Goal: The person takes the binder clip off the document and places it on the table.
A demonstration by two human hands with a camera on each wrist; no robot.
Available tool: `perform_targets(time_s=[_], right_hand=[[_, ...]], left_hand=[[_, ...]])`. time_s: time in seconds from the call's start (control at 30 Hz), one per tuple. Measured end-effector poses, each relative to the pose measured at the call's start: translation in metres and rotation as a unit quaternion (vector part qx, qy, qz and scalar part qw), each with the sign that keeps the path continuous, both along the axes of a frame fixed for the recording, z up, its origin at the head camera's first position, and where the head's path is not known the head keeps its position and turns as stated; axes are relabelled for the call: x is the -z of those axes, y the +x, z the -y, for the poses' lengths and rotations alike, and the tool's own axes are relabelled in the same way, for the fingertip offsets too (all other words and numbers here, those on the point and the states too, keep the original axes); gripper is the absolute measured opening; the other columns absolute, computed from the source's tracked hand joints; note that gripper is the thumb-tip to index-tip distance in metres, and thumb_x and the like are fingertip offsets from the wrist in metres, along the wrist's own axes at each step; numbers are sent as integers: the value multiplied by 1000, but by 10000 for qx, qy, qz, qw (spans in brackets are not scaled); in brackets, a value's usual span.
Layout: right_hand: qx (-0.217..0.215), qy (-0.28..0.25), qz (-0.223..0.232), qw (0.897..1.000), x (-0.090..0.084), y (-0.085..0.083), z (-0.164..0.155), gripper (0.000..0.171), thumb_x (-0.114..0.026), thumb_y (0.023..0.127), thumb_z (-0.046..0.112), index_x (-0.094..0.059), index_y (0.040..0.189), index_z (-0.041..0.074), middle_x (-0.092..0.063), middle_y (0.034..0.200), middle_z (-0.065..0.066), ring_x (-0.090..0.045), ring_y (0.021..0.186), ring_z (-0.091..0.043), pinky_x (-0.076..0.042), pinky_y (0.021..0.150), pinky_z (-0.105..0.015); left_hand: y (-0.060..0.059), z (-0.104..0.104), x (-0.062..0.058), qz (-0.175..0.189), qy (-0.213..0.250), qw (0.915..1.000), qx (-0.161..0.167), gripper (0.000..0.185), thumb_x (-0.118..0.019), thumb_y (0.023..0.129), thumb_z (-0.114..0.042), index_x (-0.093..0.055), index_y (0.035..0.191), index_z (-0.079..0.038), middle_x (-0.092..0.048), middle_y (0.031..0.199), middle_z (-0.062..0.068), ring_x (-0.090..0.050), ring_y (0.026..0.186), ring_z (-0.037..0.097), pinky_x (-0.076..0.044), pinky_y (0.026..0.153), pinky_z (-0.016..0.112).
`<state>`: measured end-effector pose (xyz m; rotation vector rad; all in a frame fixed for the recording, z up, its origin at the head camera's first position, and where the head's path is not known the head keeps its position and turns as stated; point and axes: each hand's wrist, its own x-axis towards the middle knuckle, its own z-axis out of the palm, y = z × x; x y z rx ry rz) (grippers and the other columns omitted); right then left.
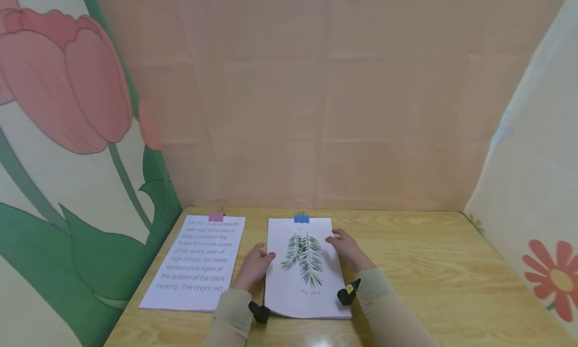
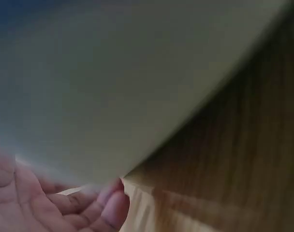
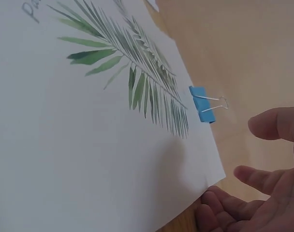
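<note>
1. On the wooden worktop, seen from the head camera, a leaf-print stack of paper lies flat, pinned at its far edge by a blue binder clip. Just to its left lies a text stack with a pink binder clip. The left hand rests at the left edge of the leaf-print stack, thumb lying onto the sheet; the right hand sits at the right edge near the far corner, fingers relaxed. Both stacks lie between the patterned side walls.

2. Close under the left wrist camera, a blurred pale sheet fills most of the frame, its edge raised above the worktop. The left hand sits beneath that edge, fingertips touching it; I cannot tell whether it pinches the paper.

3. Beside the right wrist camera, the leaf-print stack spreads to the left with the blue binder clip at its edge. The right hand is spread wide and holds nothing, fingertips just beside the sheet's corner
</note>
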<state>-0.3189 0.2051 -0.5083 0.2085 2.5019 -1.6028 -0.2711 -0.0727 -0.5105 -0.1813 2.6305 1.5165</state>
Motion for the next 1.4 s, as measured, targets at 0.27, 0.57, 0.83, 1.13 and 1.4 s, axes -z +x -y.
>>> perform_targets(time_s=[0.27, 0.57, 0.83, 1.13, 1.4], right_hand=[[527, -85, 105, 9985, 8, -5, 2, 53, -54, 105, 18, -37, 150, -5, -45, 146, -33, -46, 133, -49, -38, 110, -62], [963, -96, 52, 9953, 11, -10, -4, 47, -52, 104, 10, -42, 146, -10, -49, 140, -34, -49, 130, -47, -41, 109, -58], [998, -48, -87, 9950, 16, -8, -6, 35, -50, 105, 8, -56, 136, -7, -55, 133, -28, -53, 121, -40, -45, 104, -55], [925, -12, -184, 9955, 19, -9, -11, 30, -50, 105, 8, -59, 132, -2, -57, 130, -24, -53, 116, -38, -45, 103, -55], [798, -46, -68, 9968, 22, -6, -8, 29, -50, 105, 9, -60, 130, 0, -58, 127, -22, -53, 113, -37, -45, 99, -53]], left_hand=[[-1, 0, -3, 80, 37, 10000, 22, 59, -64, 100, -25, -48, 146, 6, -63, 124, 22, -61, 113, 36, -49, 99, 54], [7, 10, -13, -66, 611, 9954, 731, 52, -59, 104, -23, -50, 143, 9, -63, 123, 22, -62, 111, 35, -51, 96, 52], [12, 17, -13, 98, 1603, 9829, 904, 53, -57, 105, -19, -43, 146, 13, -60, 126, 25, -61, 112, 36, -52, 94, 49], [13, 27, -9, 663, 2771, 9478, 1434, 67, -49, 108, -20, -16, 157, 13, -52, 139, 37, -61, 121, 43, -50, 101, 50], [-2, 11, 3, 476, 2618, 9611, 735, 60, -55, 105, -15, -30, 149, 17, -66, 117, 30, -70, 92, 30, -58, 82, 38]])
